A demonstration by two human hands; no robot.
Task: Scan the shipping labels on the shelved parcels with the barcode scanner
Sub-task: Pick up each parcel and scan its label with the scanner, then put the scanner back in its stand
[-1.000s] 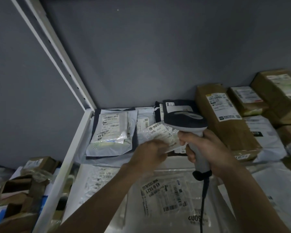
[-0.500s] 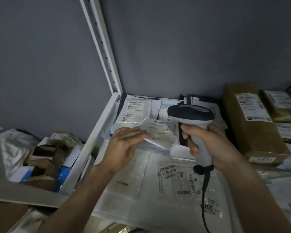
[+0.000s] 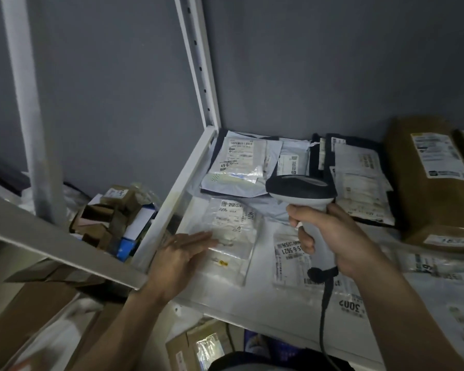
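Right hand (image 3: 340, 236) with fingers wrapped round scanner (image 3: 303, 194) above shelf (image 3: 172, 199), left hand (image 3: 180, 253) flat, fingers straight, on clear parcel (image 3: 233, 231) near shelf's left edge

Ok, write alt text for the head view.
A right hand grips a barcode scanner over shelved parcels, while the left hand lies flat on a clear labelled pouch. A brown box sits right.
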